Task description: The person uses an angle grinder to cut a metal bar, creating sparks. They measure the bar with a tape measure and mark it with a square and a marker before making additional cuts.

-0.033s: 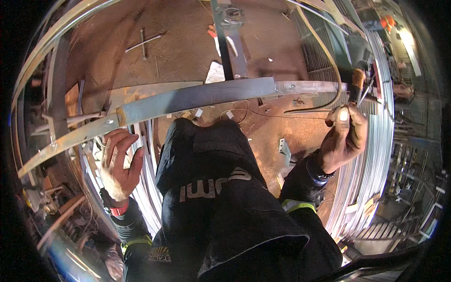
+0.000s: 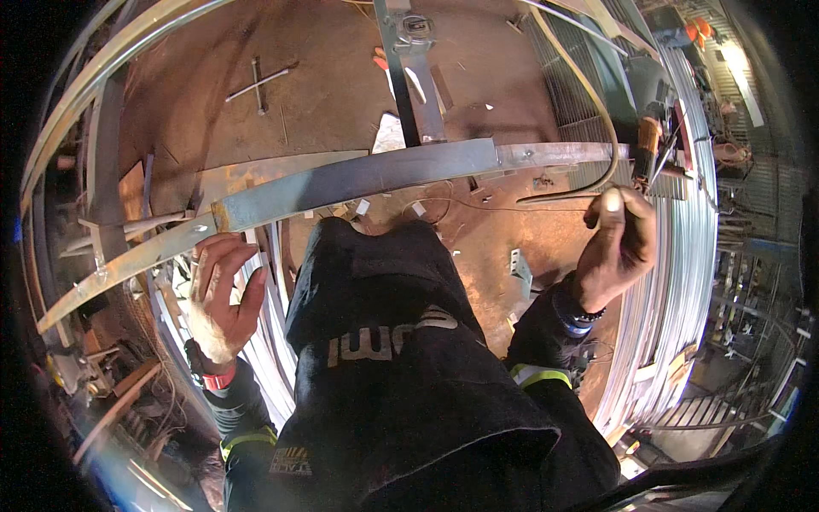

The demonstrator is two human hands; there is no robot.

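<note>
A long flat steel bar crosses in front of me, with rusty ends and a smoother grey middle stretch. My left hand is just below its left part, fingers a little bent and apart, nothing in them; the fingertips come close to the lower edge, and I cannot tell if they touch. My right hand is closed near the bar's right end, thumb pressed against curled fingers; what it pinches, if anything, is hidden. Just above it, a tool with a brown grip stands among dark metal parts.
A grey upright post meets the bar from the far side. A pale hose curves down on the right. Long bright metal lengths are stacked at the right. Crossed rods lie on the brown floor. Another person is at far right.
My right hand has shifted slightly left, away from the brown-gripped tool. My left hand stays almost where it was, and the whole view has moved a little.
</note>
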